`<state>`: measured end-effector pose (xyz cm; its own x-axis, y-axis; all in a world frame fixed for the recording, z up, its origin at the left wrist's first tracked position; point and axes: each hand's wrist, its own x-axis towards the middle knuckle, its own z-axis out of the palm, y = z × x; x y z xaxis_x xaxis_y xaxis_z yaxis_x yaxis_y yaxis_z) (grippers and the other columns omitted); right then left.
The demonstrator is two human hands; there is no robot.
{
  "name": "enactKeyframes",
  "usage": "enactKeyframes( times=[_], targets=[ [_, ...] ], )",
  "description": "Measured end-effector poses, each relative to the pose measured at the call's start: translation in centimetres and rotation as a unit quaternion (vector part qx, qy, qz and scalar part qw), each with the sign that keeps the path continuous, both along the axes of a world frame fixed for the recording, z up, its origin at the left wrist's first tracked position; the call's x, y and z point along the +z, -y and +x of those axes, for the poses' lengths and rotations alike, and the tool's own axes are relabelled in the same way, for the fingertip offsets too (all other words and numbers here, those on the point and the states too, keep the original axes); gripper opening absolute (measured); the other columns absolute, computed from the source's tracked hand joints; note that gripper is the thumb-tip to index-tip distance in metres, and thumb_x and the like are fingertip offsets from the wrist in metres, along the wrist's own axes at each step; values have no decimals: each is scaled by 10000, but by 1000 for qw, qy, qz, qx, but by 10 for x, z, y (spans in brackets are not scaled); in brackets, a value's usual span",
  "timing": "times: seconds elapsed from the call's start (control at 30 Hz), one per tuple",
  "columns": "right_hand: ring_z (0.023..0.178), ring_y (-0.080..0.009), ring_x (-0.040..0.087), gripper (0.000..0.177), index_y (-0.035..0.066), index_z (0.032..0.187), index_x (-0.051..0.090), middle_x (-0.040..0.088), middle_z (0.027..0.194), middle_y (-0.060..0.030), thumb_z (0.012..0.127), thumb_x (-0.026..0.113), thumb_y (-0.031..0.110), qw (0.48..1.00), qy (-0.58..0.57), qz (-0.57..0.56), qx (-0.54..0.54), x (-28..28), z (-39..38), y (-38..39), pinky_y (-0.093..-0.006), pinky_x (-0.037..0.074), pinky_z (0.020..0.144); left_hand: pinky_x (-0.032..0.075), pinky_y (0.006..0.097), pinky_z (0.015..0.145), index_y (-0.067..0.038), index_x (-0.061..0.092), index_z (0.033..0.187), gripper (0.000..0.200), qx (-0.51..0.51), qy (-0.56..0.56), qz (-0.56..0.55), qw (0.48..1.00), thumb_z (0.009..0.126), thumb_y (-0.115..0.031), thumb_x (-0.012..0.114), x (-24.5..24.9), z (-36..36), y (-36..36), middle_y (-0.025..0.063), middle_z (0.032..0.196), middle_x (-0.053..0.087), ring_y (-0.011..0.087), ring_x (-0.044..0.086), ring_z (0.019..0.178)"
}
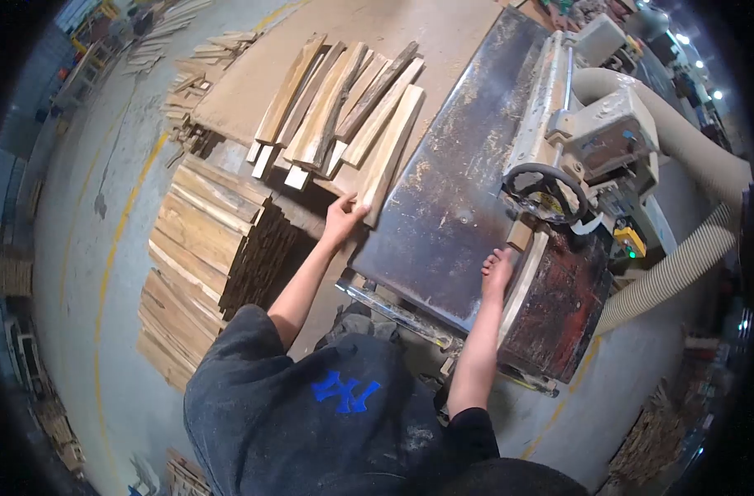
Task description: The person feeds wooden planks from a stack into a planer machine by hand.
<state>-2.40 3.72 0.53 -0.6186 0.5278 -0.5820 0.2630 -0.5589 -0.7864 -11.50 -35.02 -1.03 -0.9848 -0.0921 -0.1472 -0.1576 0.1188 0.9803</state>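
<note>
My left hand (344,218) is closed on the near end of a long wooden strip (391,157), the rightmost of several rough strips (325,103) lying on the brown board (253,91). Over the dark metal machine table (443,198), my right hand (497,269) has its fingers curled, with nothing visible in them. It is just left of a wooden piece (521,233) below the black handwheel (545,193). A pale strip or rail (523,279) runs along the table beside my right forearm.
Stacked planks (199,240) stand at the left. The machine head (600,132) and a ribbed hose (675,277) are at the right. A metal rail (402,314) edges the table's front. Part of another person (559,12) shows at the top right.
</note>
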Motion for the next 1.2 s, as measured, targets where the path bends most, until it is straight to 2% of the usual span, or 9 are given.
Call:
enactKeyframes(
  times=[0.07,0.23,0.43,0.67,0.8,0.97,1.1,1.13,1.2],
  targets=[
    [521,-102,512,376,54,934,565,546,680,-30,966,490,421,983,-36,167,65,1,27,28,-221,365,431,421,226,495,4,227,1458,937,-139,154,74,976,736,-188,793,62,23,-16,52,802,660,85,543,595],
    [669,-105,621,318,60,1074,584,653,857,-54,975,501,351,972,-58,108,199,19,109,105,-202,444,528,480,248,573,-10,290,1285,789,-298,125,-8,946,738,-258,803,77,92,-72,124,862,662,111,588,663],
    [965,-153,576,467,37,1309,450,580,1094,-100,961,516,341,936,3,99,339,45,191,139,-307,552,737,497,434,855,13,314,1287,853,-360,44,-106,926,675,-332,798,62,189,-98,293,1055,607,410,616,996],
    [784,-132,627,457,39,1256,468,619,954,-73,880,664,209,971,-35,96,215,52,265,142,-239,466,597,456,267,594,-62,196,1484,843,-433,197,97,875,774,-53,650,62,222,-102,106,882,616,122,540,687],
    [786,-135,618,382,18,1214,509,641,934,-89,895,648,174,953,-51,123,274,46,289,142,-252,477,692,444,375,977,-131,249,1483,831,-566,160,9,809,807,-197,727,104,169,-51,178,1250,568,248,552,1136],
    [785,-117,611,336,-9,1172,539,649,940,-87,902,636,165,953,-28,110,280,34,308,138,-260,473,709,489,374,940,-47,492,1318,631,-453,-7,-187,872,754,-289,638,179,34,84,140,1256,566,286,552,1127],
    [795,-120,643,320,46,1203,550,662,1010,-70,930,582,207,957,14,92,276,31,314,133,-226,459,631,405,366,1018,-32,439,1342,479,-12,-9,324,946,950,-306,454,141,-73,111,154,1248,576,242,542,1161],
    [793,-120,643,317,43,1199,554,664,1009,-71,934,577,216,960,12,81,267,28,312,133,-222,457,629,427,386,978,-21,468,1296,446,-66,-50,77,994,945,-294,471,120,-69,88,179,1194,588,265,564,1118],
    [788,-113,641,312,44,1185,560,667,1003,-65,942,570,241,960,17,72,271,17,307,135,-212,456,606,470,426,898,2,525,1204,385,-73,-116,-612,779,934,-272,506,79,-59,38,229,1086,613,312,609,1032]
  ],
)
